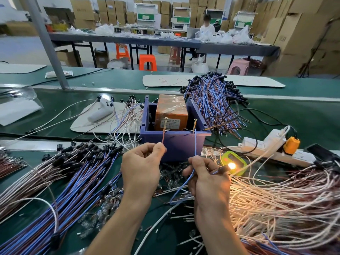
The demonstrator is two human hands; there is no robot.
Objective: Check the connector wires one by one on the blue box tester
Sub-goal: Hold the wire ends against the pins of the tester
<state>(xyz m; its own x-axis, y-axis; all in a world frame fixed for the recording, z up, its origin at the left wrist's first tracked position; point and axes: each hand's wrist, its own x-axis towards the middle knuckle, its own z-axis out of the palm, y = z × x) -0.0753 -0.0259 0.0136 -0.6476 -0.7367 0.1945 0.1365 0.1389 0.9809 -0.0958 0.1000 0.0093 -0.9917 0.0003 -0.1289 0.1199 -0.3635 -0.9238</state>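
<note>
The blue box tester (174,144) stands mid-table with an orange block (172,115) inside and two brass screws on its front rim. My left hand (141,170) pinches a brown wire end (163,136) that reaches up to the left screw (165,123). My right hand (204,179) pinches a blue wire (195,142) running up to the right screw (194,124). The same hand grips the wire's black connector, whose small bulb (231,165) glows bright orange.
Blue and brown wire bundles (64,173) lie at the left, white and pink wires (279,197) at the right. More bundled wires (215,100) lie behind the box. A white power strip (265,144) with an orange plug sits right. Loose small bulbs lie under my hands.
</note>
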